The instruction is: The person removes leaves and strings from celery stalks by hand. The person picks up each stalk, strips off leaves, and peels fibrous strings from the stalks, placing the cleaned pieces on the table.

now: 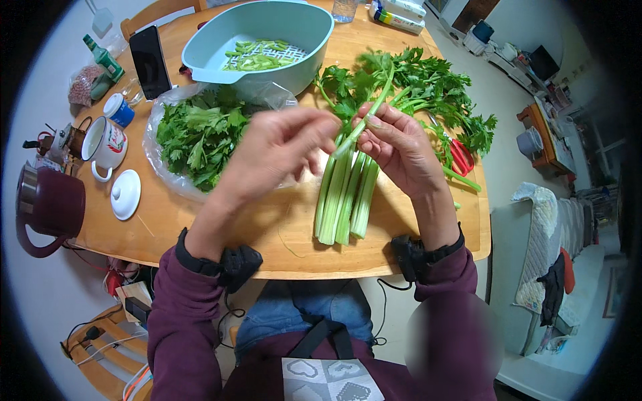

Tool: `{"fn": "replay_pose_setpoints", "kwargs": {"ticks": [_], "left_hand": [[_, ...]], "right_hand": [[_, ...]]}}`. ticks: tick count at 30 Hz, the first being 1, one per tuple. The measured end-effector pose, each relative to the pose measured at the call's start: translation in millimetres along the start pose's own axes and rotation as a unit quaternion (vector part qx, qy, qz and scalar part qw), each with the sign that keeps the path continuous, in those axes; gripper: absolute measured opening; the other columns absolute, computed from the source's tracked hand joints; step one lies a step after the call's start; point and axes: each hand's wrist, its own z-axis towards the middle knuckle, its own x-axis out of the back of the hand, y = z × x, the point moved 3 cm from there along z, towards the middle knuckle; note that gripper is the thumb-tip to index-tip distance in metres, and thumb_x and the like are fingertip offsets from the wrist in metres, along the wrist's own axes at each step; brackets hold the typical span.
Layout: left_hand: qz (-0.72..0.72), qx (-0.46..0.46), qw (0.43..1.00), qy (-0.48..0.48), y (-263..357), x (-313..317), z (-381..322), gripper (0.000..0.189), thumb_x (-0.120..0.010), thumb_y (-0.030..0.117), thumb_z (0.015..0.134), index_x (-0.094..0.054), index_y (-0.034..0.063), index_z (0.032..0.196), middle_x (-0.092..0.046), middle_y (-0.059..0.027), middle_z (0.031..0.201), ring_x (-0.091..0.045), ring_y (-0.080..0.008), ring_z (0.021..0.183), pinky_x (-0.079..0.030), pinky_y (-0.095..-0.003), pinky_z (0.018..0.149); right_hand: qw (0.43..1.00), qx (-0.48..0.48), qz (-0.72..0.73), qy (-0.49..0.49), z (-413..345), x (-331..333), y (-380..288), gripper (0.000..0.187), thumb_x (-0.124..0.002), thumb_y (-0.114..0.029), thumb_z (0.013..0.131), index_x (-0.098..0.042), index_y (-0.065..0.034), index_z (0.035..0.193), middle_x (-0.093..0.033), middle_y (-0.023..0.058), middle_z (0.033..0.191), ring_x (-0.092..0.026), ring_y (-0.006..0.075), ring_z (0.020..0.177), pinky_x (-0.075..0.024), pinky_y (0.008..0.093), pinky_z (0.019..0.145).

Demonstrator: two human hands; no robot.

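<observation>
My right hand (396, 143) grips a single green celery stalk (365, 125), tilted with its leafy end up and its pale cut end down to the left. Close to that pale end is my left hand (281, 150), blurred, with thumb and fingers drawn together; whether anything is pinched between them cannot be told. Below both hands, several trimmed celery stalks (345, 200) lie side by side on the wooden table (251, 225). Leafy celery tops (426, 80) spread behind my right hand. Left of my left hand, a clear plastic bag (175, 183) holds celery leaves (200, 133).
A light-blue draining basket (200, 75) with cut celery pieces stands at the back. Red-handled scissors (461, 158) lie partly under leaves. On the left are a propped phone (149, 62), an enamel mug (105, 143), its white lid (125, 194) and a dark-red kettle (57, 200).
</observation>
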Motion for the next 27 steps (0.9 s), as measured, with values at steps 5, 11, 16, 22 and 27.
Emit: {"fn": "replay_pose_setpoints", "kwargs": {"ticks": [5, 11, 16, 22, 27], "left_hand": [[-0.006, -0.008, 1.000, -0.015, -12, -10, 0, 0.021, -0.054, 0.012, 0.093, -0.060, -0.0034, 0.105, -0.064, -0.0049, 0.078, -0.060, -0.0064, 0.059, -0.045, -0.0181, 0.045], [0.200, -0.124, 0.968, 0.089, -11, -11, -1, 0.014, -0.057, 0.006, 0.090, -0.058, -0.0025, 0.101, -0.065, -0.0073, 0.072, -0.062, -0.0100, 0.056, -0.047, -0.0224, 0.047], [0.287, -0.178, 0.938, 0.077, -14, -14, 0, 0.018, -0.056, 0.003, 0.089, -0.057, -0.0036, 0.106, -0.065, -0.0081, 0.078, -0.063, -0.0097, 0.062, -0.048, -0.0213, 0.049], [0.326, -0.203, 0.920, 0.076, -15, -15, -1, 0.020, -0.056, 0.001, 0.088, -0.056, -0.0052, 0.107, -0.066, -0.0089, 0.077, -0.065, -0.0116, 0.065, -0.051, -0.0232, 0.055], [0.273, -0.143, 0.949, 0.067, -15, -14, -1, 0.020, -0.055, 0.002, 0.088, -0.057, -0.0053, 0.107, -0.066, -0.0083, 0.078, -0.065, -0.0110, 0.065, -0.051, -0.0228, 0.055]], "right_hand": [[0.998, 0.008, -0.059, -0.018, -3, -7, 0, 0.024, -0.058, -0.009, 0.090, -0.056, 0.0036, 0.110, -0.062, 0.0067, 0.093, -0.063, 0.0123, 0.082, -0.0545, 0.0231, 0.075], [0.985, -0.039, -0.170, 0.008, -1, -6, 9, 0.026, -0.058, -0.017, 0.092, -0.057, 0.0033, 0.108, -0.063, 0.0072, 0.094, -0.061, 0.0094, 0.077, -0.0530, 0.0198, 0.070], [0.980, -0.035, -0.195, 0.023, 0, -4, 17, 0.026, -0.068, -0.026, 0.085, -0.063, -0.0011, 0.088, -0.061, 0.0015, 0.073, -0.056, 0.0072, 0.061, -0.0460, 0.0199, 0.056], [0.980, -0.045, -0.192, 0.012, 0, -5, 18, 0.017, -0.065, -0.018, 0.086, -0.063, -0.0011, 0.087, -0.060, 0.0013, 0.072, -0.055, 0.0069, 0.060, -0.0436, 0.0193, 0.054], [0.974, -0.023, -0.223, 0.023, 1, -3, 16, 0.014, -0.063, -0.016, 0.087, -0.061, -0.0022, 0.087, -0.059, 0.0008, 0.072, -0.052, 0.0066, 0.058, -0.0419, 0.0190, 0.053]]}}
